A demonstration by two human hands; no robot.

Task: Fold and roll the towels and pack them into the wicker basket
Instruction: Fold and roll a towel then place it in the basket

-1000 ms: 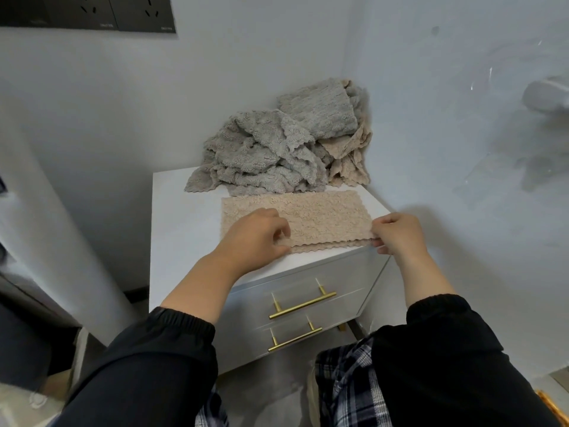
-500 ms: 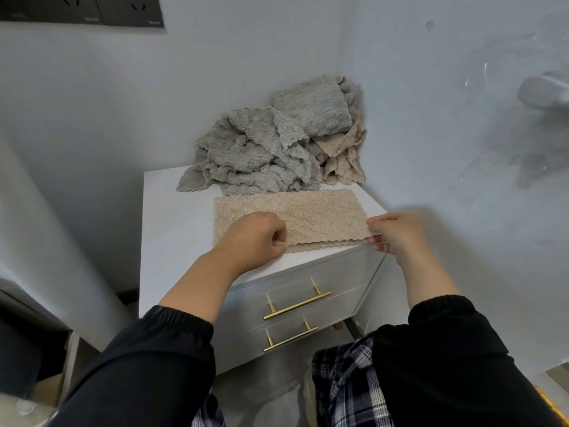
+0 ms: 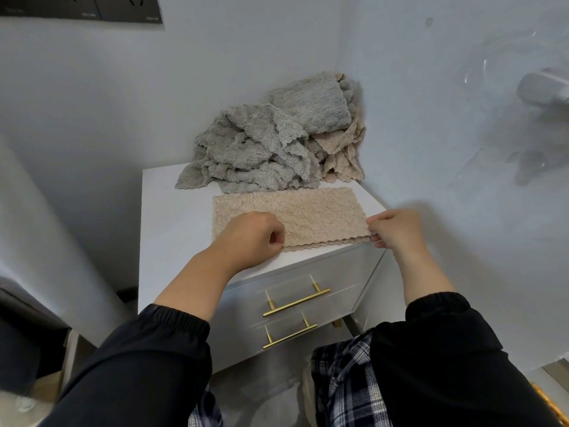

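A beige towel [image 3: 308, 214], folded into a long strip, lies flat at the front of the white cabinet top [image 3: 172, 223]. My left hand [image 3: 249, 235] rests curled on the strip's front left part, fingers closed on its near edge. The front right corner of the strip is pinched by my right hand [image 3: 394, 229] at the cabinet's right edge. Behind the strip sits a heap of crumpled grey towels [image 3: 264, 149], with more beige towels [image 3: 341, 152] at its right side against the wall. No wicker basket is in view.
The cabinet has two drawers with gold bar handles [image 3: 295, 302]. Walls close it in behind and on the right, where a white fitting [image 3: 542, 87] sticks out. Dark wall sockets [image 3: 83, 7] are at the top left.
Both hands stay on the beige strip. My left hand's fingers have curled tighter on the near edge. The view has shifted slightly.
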